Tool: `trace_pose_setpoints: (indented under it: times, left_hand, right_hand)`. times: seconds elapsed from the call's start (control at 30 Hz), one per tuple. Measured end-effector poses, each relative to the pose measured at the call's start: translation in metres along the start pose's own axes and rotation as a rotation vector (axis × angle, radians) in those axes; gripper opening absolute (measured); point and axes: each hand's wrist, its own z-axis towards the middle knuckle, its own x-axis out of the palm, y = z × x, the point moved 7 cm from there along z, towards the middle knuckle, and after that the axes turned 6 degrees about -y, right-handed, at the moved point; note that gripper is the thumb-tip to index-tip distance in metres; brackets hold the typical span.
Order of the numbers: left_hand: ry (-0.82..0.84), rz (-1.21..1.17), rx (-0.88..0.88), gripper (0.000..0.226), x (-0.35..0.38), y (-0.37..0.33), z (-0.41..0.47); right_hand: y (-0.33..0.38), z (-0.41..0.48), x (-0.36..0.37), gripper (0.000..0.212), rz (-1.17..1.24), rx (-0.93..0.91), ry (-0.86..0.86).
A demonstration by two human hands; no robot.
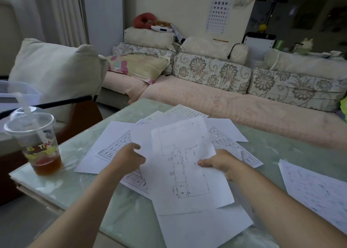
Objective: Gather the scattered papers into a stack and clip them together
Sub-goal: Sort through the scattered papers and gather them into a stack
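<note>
1. On the table (pixel 84 182), papers (pixel 112 135) are lying fanned out, overlapping.
2. L hand (pixel 129 159) & R hand (pixel 217 161) are each pinching top sheet (pixel 184 163) by its sides; fingertips hiding under it.
3. Far R, lone sheet (pixel 315 187) is running off-frame.

I see a pale green glass-topped table (pixel 75 187). On the table's left corner stands 1 clear plastic cup (pixel 35 140) with a domed lid, a straw and a little brown drink. Beyond the table's far edge runs a sofa (pixel 234 105) under a pink cover, floral cushions (pixel 212 72) along its back. Left of the table sits a cream pillow (pixel 56 69). High beyond the table hangs an eye chart (pixel 219 7).
</note>
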Motion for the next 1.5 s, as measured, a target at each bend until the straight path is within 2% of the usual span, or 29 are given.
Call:
trace_pose_setpoints:
  times: [0.1,0.17,0.27,0.37,0.5,0.63,0.8,0.9,1.1,1.2,1.27,1.33,1.4,1.5]
  left_hand:
    - [-0.002,-0.092,0.05,0.028,0.008,-0.014,-0.004]
    - [0.019,-0.089,0.106,0.021,0.02,-0.025,-0.004]
    - [-0.082,-0.028,0.197,0.017,0.029,-0.041,0.002]
    - [-0.262,0.008,0.245,0.027,0.028,-0.05,0.018]
    - [-0.271,0.234,0.259,0.034,0.043,-0.058,0.069]
    - [-0.207,0.402,0.2,0.049,0.054,-0.073,0.121]
    - [-0.083,0.637,0.026,0.093,0.072,-0.07,0.164]
    - [-0.074,0.714,-0.006,0.093,0.071,-0.072,0.173]
    - [-0.017,0.453,0.047,0.051,0.072,-0.08,0.16]
    - [-0.094,0.193,0.068,0.035,0.065,-0.089,0.141]
    - [-0.065,-0.015,0.04,0.024,0.059,-0.086,0.122]
    - [0.018,-0.163,-0.032,0.026,0.056,-0.077,0.098]
    - [0.066,-0.141,-0.08,0.033,0.053,-0.065,0.072]
    - [0.11,-0.222,-0.191,0.027,0.05,-0.044,0.036]
  right_hand:
    - [-0.012,-0.002,-0.011,0.037,0.045,0.053,0.101]
    - [-0.022,0.0,-0.013,0.032,-0.009,0.108,0.146]
    - [-0.03,0.015,-0.028,0.03,-0.12,0.106,0.044]
    - [-0.032,0.041,-0.055,0.032,-0.078,0.054,-0.145]
    - [-0.031,0.067,-0.088,0.037,0.132,0.068,-0.343]
    - [-0.033,0.089,-0.076,0.028,0.174,0.134,-0.28]
    - [-0.035,0.112,-0.064,0.026,0.067,0.103,-0.309]
    - [-0.036,0.116,-0.065,0.024,0.094,0.104,-0.345]
    - [-0.035,0.114,-0.065,0.015,0.147,0.068,-0.343]
    - [-0.031,0.108,-0.064,0.024,0.222,0.038,-0.303]
    - [-0.028,0.103,-0.064,0.027,0.304,0.025,-0.276]
    - [-0.021,0.097,-0.064,0.033,0.368,0.01,-0.255]
    - [-0.015,0.089,-0.059,0.035,0.404,-0.005,-0.229]
    - [-0.009,0.079,-0.043,0.035,0.383,-0.01,-0.215]
